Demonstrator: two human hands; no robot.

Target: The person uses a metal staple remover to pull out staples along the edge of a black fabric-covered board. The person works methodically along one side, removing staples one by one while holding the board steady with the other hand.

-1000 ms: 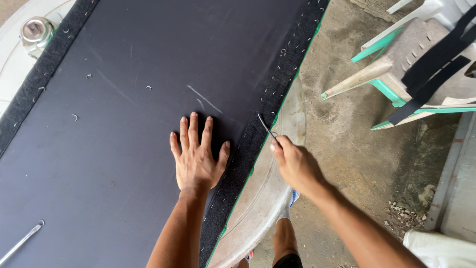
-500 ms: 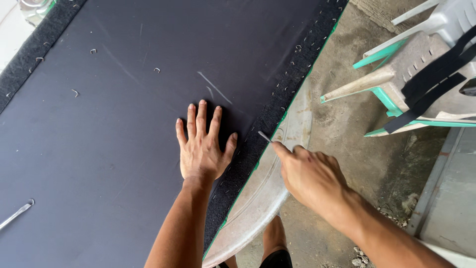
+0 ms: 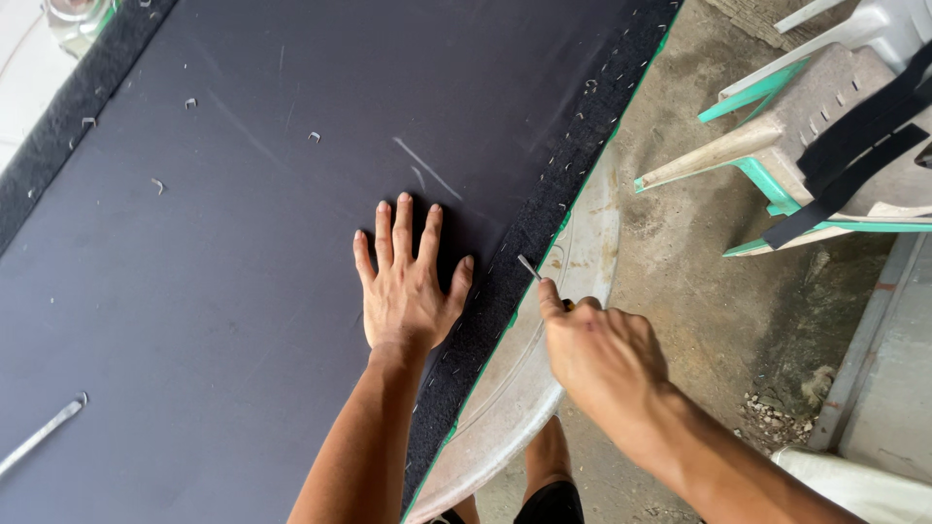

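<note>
Head view: left hand [image 3: 408, 281] flat, fingers spread.

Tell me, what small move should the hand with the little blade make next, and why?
Probably slide the blade tip a little further along the black fabric strip at the board's edge. The right hand holds the tip against the stapled border, while the left hand lies flat on the black panel beside it, steadying it.

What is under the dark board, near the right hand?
A pale round plastic tabletop sticks out below the dark board at the edge where the right hand holds a small blade. The rest of it is covered.
</note>
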